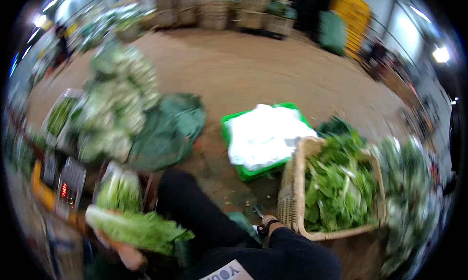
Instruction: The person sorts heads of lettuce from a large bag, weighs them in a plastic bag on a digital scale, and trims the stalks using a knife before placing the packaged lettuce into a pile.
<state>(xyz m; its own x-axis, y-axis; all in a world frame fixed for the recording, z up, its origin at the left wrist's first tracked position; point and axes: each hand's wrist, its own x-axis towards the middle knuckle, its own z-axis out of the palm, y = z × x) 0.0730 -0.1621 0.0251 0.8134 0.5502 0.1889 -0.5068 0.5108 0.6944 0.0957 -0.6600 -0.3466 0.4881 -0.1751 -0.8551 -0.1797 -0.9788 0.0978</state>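
Note:
My left hand (pixel 129 256) is at the lower left, gripping a leafy head of lettuce (pixel 135 225) with a pale stem end; the leaves hide most of its fingers. Just beyond it, more pale-stemmed lettuce (pixel 119 192) fills a container beside a digital scale (pixel 71 185) with a lit red display. My right hand (pixel 268 219), low by my leg, holds a small metal tool, apparently a knife (pixel 258 210). A dark band crosses that wrist. Right beside this hand stands a woven basket (pixel 300 192) heaped with green leafy vegetables (pixel 340 185).
A green crate (pixel 248 174) ahead carries white plastic sheeting (pixel 263 137). Left of it are a green sack (pixel 168 133) and a tall pile of pale leafy heads (pixel 113 101). Bagged greens (pixel 406 185) stand at the right. Stacked baskets (pixel 214 15) line the back.

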